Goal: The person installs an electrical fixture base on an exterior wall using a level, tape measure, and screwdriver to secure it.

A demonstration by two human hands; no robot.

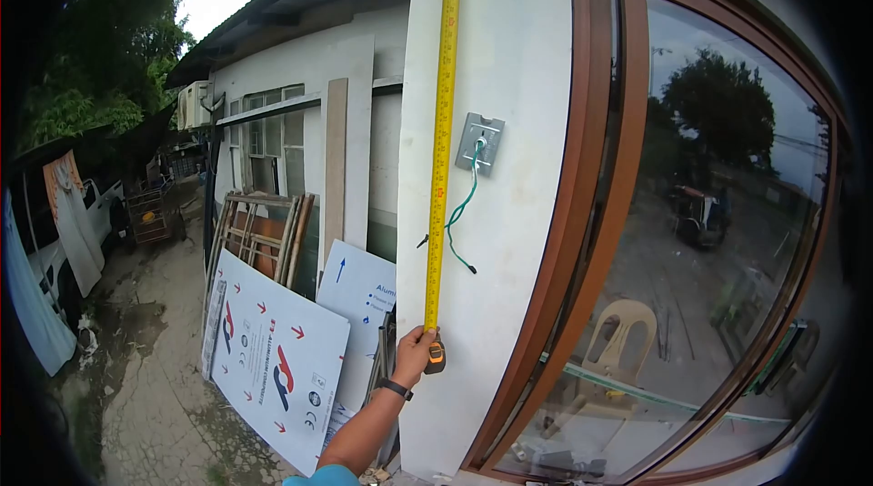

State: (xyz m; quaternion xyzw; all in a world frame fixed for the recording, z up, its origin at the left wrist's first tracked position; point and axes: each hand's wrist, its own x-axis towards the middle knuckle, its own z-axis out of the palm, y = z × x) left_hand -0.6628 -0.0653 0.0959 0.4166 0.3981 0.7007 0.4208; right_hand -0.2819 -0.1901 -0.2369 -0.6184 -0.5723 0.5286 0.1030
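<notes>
My left hand (414, 357), with a dark band on its wrist, is closed on a tape measure (436, 356) in an orange and black case. The yellow blade (443, 140) runs from the case straight up the white wall panel (523, 59) and out of the top of the view. To the right of the blade, a metal box plate (479, 145) is fixed to the panel. Green wires (462, 206) hang from it, and one crosses behind the blade to a dark end. My right hand is out of view.
Brown-framed glass (718, 240) stands at the right, reflecting trees and a plastic chair. Printed boards (282, 354) and a bamboo frame (264, 213) lean at the left. Beyond them are cracked ground (145, 395), a parked vehicle (105, 204) and hanging cloths (73, 222).
</notes>
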